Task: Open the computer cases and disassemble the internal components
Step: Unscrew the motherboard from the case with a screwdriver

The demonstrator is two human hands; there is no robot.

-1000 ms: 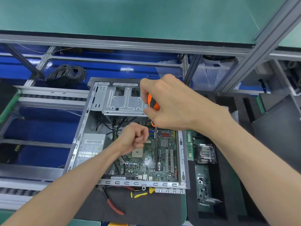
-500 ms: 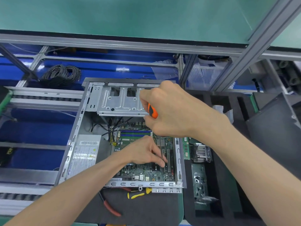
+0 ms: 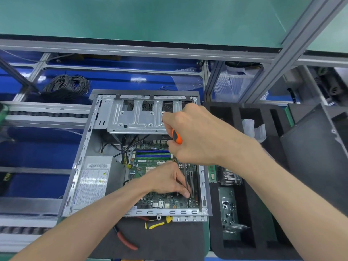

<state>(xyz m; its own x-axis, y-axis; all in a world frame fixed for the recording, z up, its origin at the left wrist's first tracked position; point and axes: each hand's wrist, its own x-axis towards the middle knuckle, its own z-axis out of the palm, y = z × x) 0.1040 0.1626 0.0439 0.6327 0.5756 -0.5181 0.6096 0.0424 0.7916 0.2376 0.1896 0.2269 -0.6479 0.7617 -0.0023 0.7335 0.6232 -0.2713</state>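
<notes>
**Inside the open case: both hands over the motherboard**

At centre, the computer case [image 3: 79, 166] lies open. Your right hand [image 3: 195, 136] grips the orange-handled screwdriver [image 3: 177, 137], shaft down to the motherboard [image 3: 160, 201]. Your left hand [image 3: 165, 180] pinches the shaft [image 3: 186, 178] near its tip. At 12 o'clock, the drive cage [image 3: 135, 119] overhangs; at 6 o'clock lie red pliers [image 3: 125, 240] and a yellow tool [image 3: 157, 223]; at 3 o'clock, the foam tray [image 3: 263, 240].

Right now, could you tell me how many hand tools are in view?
3: an orange-handled screwdriver gripped in the right hand, a yellow-handled tool and red-handled pliers on the mat in front of the case. Others may be hidden.
</notes>
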